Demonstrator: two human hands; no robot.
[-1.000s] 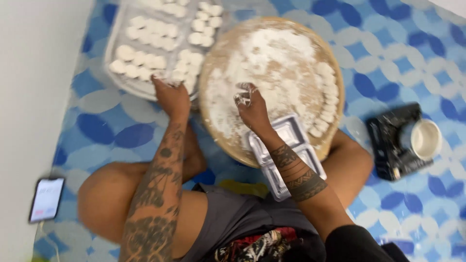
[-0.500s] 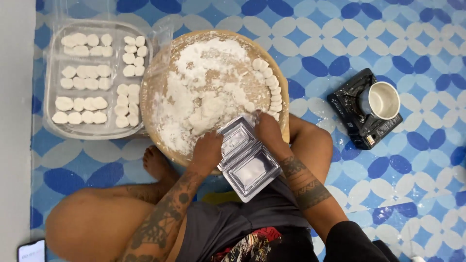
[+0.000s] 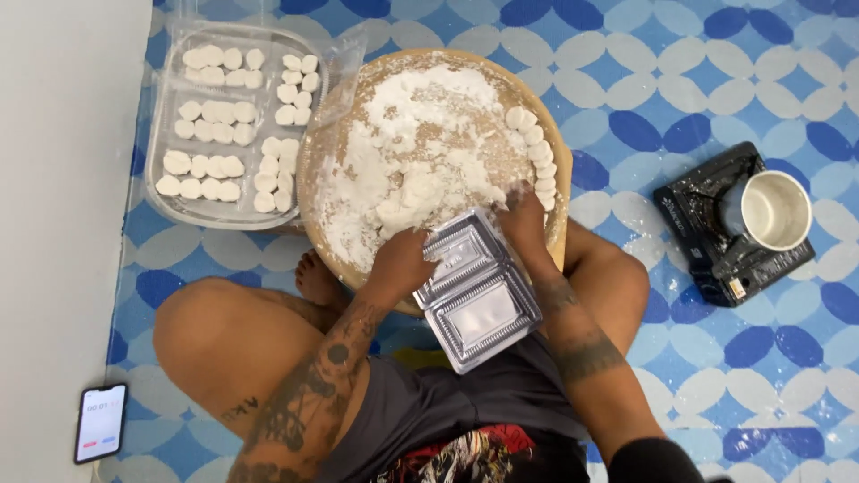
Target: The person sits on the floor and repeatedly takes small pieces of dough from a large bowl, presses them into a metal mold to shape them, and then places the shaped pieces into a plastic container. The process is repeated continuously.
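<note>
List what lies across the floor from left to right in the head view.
Phone → clear tray of white dough pieces → round floured wooden board with the left hand and right hand at an open clear plastic box → black portable stove with a white pot.

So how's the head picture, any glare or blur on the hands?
Head view: even, soft light, faint shadows; glare on the open clear container; left hand and right hand slightly soft; white flour on the round board nearly washed out.
</note>
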